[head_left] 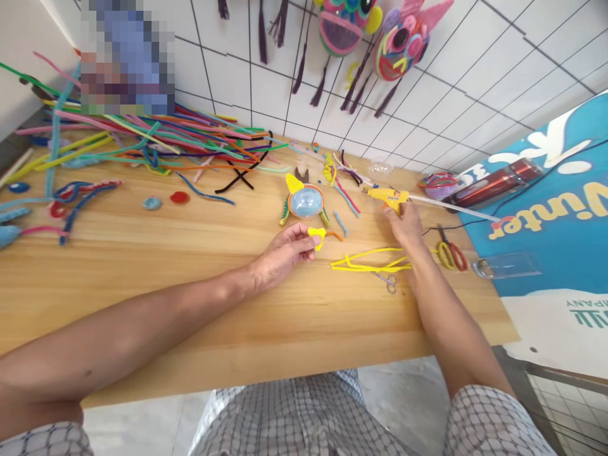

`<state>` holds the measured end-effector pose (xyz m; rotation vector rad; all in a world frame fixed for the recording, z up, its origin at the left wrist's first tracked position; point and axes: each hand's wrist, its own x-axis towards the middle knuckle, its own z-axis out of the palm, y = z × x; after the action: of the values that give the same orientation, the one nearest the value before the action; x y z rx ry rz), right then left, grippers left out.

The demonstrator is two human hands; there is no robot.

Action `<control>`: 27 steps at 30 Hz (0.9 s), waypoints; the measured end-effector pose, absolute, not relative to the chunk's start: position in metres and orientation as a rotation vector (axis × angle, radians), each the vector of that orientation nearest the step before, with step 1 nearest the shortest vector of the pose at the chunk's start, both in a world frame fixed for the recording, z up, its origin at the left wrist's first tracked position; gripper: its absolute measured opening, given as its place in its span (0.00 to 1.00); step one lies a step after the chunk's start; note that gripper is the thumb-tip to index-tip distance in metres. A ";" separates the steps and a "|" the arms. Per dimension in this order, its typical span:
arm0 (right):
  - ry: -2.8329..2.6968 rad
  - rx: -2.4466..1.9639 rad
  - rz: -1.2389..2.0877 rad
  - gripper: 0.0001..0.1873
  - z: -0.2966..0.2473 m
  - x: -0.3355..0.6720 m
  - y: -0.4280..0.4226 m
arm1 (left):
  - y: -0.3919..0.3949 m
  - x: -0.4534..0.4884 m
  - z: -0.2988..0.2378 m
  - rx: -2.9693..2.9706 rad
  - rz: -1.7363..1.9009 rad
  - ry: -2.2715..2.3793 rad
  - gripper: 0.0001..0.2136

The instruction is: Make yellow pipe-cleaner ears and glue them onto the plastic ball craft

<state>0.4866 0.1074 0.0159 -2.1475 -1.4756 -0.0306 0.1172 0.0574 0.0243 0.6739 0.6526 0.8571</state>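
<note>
Between the thumb and fingers of my left hand [285, 256] is a small yellow fuzzy piece [315, 237], apparently shaped from pipe cleaner. Just beyond it sits a craft figure [306, 201] with a clear domed body, an orange rim, one yellow ear-like part and green-and-yellow legs. Farther right, my right hand [407, 223] is closed around the handle of a yellow glue gun [387, 196], whose nozzle points left. A white glue stick [451, 208] extends from its back. Yellow pipe cleaners [370, 266] lie near my right wrist, with small scissors [391, 283] partly under them.
A heap of coloured pipe cleaners [156, 139] covers the back left. Larger scissors [451, 253], a clear cup [510, 266] and a red metallic flask [498, 183] stand or lie to the right. A black cord [463, 224] crosses there. Decorated masks [403, 41] hang on the tiled wall.
</note>
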 end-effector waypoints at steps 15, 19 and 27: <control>-2.256 -1.035 -0.679 0.15 0.042 0.330 0.014 | 0.058 0.115 0.028 0.749 0.838 0.618 0.21; -2.283 -0.990 -0.620 0.15 0.038 0.316 0.022 | 0.056 0.114 0.028 0.715 0.809 0.585 0.20; -2.189 -0.958 -0.729 0.09 0.039 0.312 0.027 | 0.056 0.115 0.029 0.659 0.763 0.582 0.20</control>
<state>0.3123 0.0267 0.0392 -0.9576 -2.1888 -0.7287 0.1149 0.0560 0.0287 0.6589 0.5820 0.7627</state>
